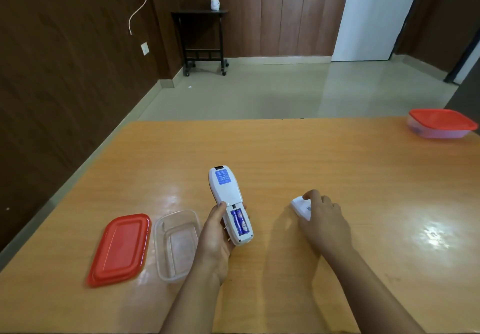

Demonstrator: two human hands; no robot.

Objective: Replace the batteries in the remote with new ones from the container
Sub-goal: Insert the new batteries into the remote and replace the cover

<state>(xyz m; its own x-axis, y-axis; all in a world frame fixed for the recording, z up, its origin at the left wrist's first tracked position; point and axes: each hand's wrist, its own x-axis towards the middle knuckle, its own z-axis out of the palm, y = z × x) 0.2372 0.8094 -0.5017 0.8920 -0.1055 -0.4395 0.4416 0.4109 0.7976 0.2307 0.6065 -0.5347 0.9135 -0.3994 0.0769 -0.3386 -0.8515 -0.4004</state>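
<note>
My left hand [215, 235] holds a white remote [225, 191] back side up, above the table. Its battery bay is uncovered and blue batteries [239, 221] lie inside it. To the right, my right hand [323, 219] rests on the table with its fingers on a small white battery cover [300, 206]. A clear plastic container [176, 243] stands uncovered left of my left hand, and nothing shows inside it. Its red lid [120, 249] lies flat beside it on the left.
A second clear container with a red lid on it [441, 124] stands at the table's far right corner. The orange wooden table [285, 152] stretches wide. Beyond it are a tiled floor, a small black side table [201, 37] and a dark wall on the left.
</note>
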